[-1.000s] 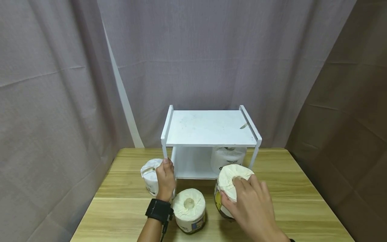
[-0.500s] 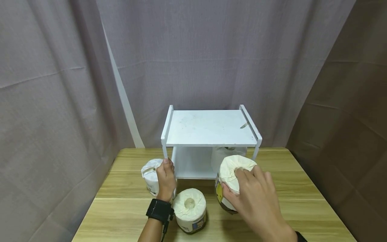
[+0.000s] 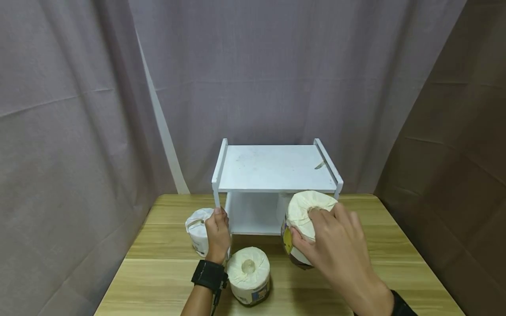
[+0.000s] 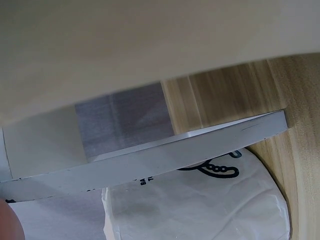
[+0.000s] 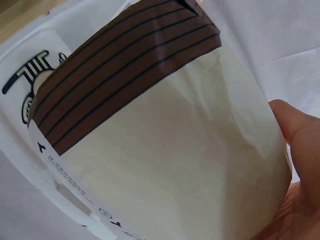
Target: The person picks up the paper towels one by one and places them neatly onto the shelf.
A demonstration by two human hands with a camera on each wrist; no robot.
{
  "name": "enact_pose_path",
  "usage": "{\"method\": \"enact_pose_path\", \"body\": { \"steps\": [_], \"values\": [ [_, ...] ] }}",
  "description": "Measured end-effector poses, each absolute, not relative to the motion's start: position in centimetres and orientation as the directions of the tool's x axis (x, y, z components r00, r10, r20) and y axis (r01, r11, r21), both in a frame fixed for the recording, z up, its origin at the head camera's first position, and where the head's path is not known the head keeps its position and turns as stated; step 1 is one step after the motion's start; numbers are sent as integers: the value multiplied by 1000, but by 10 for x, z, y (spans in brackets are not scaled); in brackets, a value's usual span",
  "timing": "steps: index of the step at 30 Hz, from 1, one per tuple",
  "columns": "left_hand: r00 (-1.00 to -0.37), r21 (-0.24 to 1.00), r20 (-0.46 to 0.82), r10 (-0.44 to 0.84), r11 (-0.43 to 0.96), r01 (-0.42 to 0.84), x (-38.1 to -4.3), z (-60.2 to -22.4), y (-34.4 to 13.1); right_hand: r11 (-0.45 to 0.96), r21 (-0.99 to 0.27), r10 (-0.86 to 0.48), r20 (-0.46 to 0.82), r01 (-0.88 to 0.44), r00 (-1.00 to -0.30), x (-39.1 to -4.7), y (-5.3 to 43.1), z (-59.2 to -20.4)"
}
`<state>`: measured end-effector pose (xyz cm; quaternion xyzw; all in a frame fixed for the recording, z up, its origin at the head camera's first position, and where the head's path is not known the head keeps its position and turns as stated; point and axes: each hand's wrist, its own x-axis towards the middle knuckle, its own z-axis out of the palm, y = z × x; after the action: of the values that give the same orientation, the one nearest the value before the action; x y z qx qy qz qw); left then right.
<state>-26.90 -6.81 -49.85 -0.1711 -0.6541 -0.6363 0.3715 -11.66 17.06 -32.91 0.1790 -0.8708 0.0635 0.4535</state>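
My right hand [image 3: 336,241] holds a cream paper-wrapped toilet roll [image 3: 302,213] by its top, fingers in the core hole and thumb against the side. The roll is tilted above the table, in front of the right part of a small white two-tier shelf [image 3: 272,166]. The right wrist view shows the roll's brown striped band and plain side [image 5: 170,135]. At the shelf's front left leg [image 4: 150,162], my left hand [image 3: 217,237] grips the upright. A white-wrapped toilet roll [image 3: 197,241] stands just left of that leg, partly hidden by the hand.
Another cream toilet roll [image 3: 249,276] stands upright on the wooden table [image 3: 158,281], near the left forearm. On the lower shelf [image 3: 253,215], a white roll [image 3: 282,206] is mostly hidden behind the held one. Grey curtains [image 3: 269,87] enclose the back and sides.
The right hand has raised the cream toilet roll and moved it forward toward the shelf, covering more of the white roll there. My left hand keeps its grip on the leg.
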Motion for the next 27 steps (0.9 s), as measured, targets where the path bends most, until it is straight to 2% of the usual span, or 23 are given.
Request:
{"method": "enact_pose_path", "body": {
  "steps": [10,27],
  "values": [
    [-656,694,712,-249,114,711,-270,-501,-68,933,23,-236,793,-360,-562,-117,170,-313],
    [-660,701,706,-256,122,703,-271,-501,-69,930,57,-250,822,-364,-511,-125,175,-284]
  ]
}}
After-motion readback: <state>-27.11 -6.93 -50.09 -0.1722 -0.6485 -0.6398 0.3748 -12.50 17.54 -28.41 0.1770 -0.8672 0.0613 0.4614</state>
